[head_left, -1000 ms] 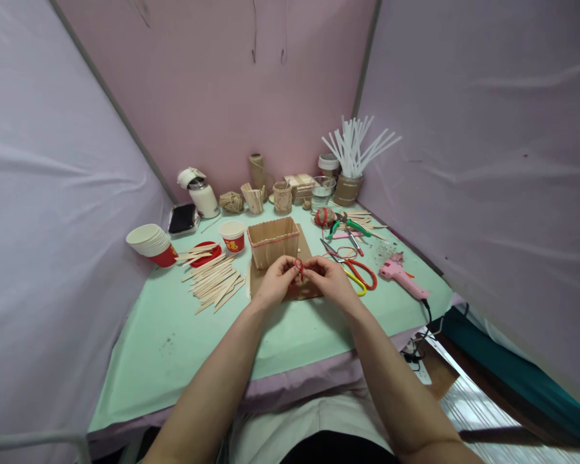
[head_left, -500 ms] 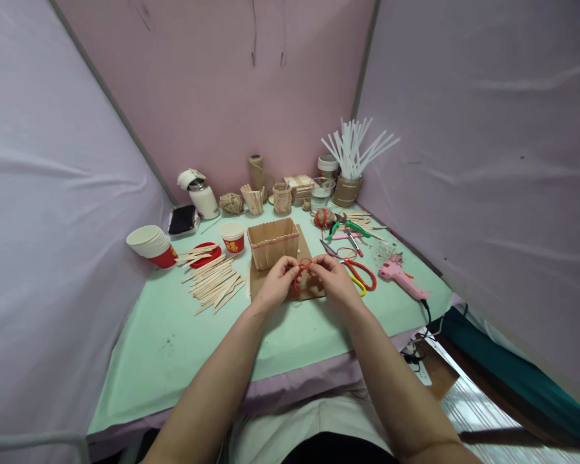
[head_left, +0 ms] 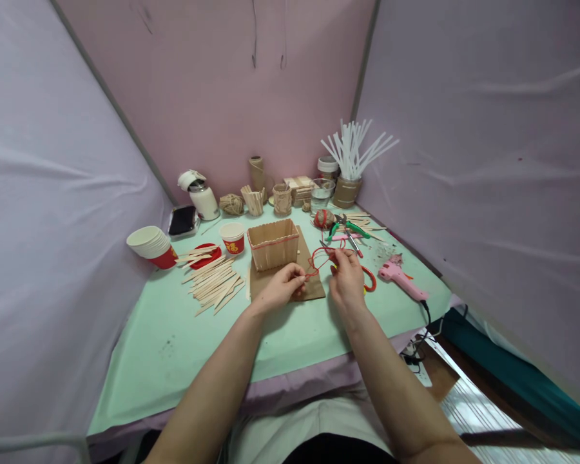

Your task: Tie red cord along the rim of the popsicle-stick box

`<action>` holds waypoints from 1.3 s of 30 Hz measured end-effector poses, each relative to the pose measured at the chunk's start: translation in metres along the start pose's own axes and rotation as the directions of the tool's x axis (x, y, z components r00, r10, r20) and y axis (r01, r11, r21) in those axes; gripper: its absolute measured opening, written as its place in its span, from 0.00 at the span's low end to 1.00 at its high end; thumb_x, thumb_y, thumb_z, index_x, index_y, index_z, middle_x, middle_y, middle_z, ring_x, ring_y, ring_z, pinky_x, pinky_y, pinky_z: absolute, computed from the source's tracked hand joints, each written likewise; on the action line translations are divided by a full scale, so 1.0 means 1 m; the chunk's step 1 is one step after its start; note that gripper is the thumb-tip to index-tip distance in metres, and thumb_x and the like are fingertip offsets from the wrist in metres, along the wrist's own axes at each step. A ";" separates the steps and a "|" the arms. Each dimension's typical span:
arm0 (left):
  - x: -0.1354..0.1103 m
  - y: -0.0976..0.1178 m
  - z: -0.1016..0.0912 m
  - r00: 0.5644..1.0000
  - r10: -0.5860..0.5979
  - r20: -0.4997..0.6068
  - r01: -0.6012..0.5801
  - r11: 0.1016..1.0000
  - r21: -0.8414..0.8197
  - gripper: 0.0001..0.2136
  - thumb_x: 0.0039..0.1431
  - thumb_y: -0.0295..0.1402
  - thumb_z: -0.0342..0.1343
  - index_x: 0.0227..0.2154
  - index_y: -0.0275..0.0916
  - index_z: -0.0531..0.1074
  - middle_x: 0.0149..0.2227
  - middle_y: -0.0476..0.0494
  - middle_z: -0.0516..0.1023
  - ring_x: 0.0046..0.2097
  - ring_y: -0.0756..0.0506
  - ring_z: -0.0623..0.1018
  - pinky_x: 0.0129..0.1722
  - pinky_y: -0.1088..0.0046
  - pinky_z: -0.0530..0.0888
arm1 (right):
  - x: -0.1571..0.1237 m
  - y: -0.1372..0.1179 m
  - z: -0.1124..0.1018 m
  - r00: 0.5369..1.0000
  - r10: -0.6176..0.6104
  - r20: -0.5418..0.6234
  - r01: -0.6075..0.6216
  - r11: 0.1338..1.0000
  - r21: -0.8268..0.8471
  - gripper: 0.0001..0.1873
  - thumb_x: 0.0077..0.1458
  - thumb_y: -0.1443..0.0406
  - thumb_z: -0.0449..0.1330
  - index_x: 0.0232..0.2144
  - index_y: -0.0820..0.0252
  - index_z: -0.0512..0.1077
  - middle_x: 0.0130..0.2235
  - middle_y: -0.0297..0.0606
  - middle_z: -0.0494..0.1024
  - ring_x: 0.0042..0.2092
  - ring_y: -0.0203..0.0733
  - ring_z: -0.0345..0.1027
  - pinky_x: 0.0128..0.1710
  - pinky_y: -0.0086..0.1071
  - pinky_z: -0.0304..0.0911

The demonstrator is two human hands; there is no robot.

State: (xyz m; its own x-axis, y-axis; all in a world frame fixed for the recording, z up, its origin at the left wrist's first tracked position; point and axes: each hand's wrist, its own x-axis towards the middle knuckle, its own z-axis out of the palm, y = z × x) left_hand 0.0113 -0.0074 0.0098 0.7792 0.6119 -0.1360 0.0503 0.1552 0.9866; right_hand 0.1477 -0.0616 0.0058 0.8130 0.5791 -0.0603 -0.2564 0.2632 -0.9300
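The left hand [head_left: 285, 287] pinches a red cord [head_left: 314, 271] between thumb and fingertips, while the right hand [head_left: 347, 280] grips more of it, set a little higher and farther from the body. To manage the loops between them well, the person should probably keep both pinches light, spread the strands sideways and draw with slow, even tension, since a sharp tug could cinch the slack into a tight knot. Keeping the strands off the scissors [head_left: 370, 278] beneath the right hand also seems wise.

The cord is in the air between the hands, above the edge of the cardboard [head_left: 314, 291] on the table [head_left: 198, 361] and in front of the stick-sided box [head_left: 273, 245]. It looks thin, bright and limp, curling into loose, uneven loops near the right fingers; whether a knot sits among them is too small to tell.
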 end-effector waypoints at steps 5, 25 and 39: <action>-0.001 -0.003 -0.002 0.992 -0.030 0.121 0.007 0.983 0.183 0.07 0.51 0.34 0.56 0.28 0.35 0.66 0.23 0.49 0.70 0.25 0.53 0.69 0.25 0.78 0.64 | -0.005 -0.003 0.004 0.992 0.003 0.125 -0.016 0.995 0.098 0.12 0.44 0.57 0.59 0.28 0.56 0.61 0.28 0.31 0.69 0.32 0.35 0.66 0.33 0.30 0.59; -0.004 0.013 -0.013 0.942 0.223 -0.249 -0.221 0.975 0.038 0.11 0.47 0.38 0.60 0.28 0.35 0.69 0.25 0.51 0.70 0.26 0.54 0.67 0.27 0.79 0.64 | -0.022 -0.014 0.002 0.734 -0.058 0.677 0.431 0.810 -0.398 0.14 0.48 0.60 0.60 0.38 0.58 0.65 0.29 0.32 0.71 0.31 0.36 0.66 0.31 0.29 0.60; -0.010 0.034 -0.037 0.817 0.227 -0.529 -0.526 0.669 -0.525 0.10 0.46 0.31 0.62 0.29 0.37 0.66 0.26 0.52 0.68 0.26 0.57 0.68 0.28 0.83 0.67 | 0.009 -0.032 -0.032 0.814 -0.123 0.567 0.442 0.765 -0.469 0.13 0.52 0.55 0.55 0.27 0.57 0.71 0.21 0.30 0.66 0.25 0.34 0.59 0.27 0.29 0.54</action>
State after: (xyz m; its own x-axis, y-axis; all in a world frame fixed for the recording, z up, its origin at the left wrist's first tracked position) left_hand -0.0182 0.0208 0.0415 0.3176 0.9460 0.0655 -0.7047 0.1893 0.6838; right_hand 0.1801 -0.0896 0.0237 0.3970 0.8770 0.2708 0.4081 0.0956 -0.9079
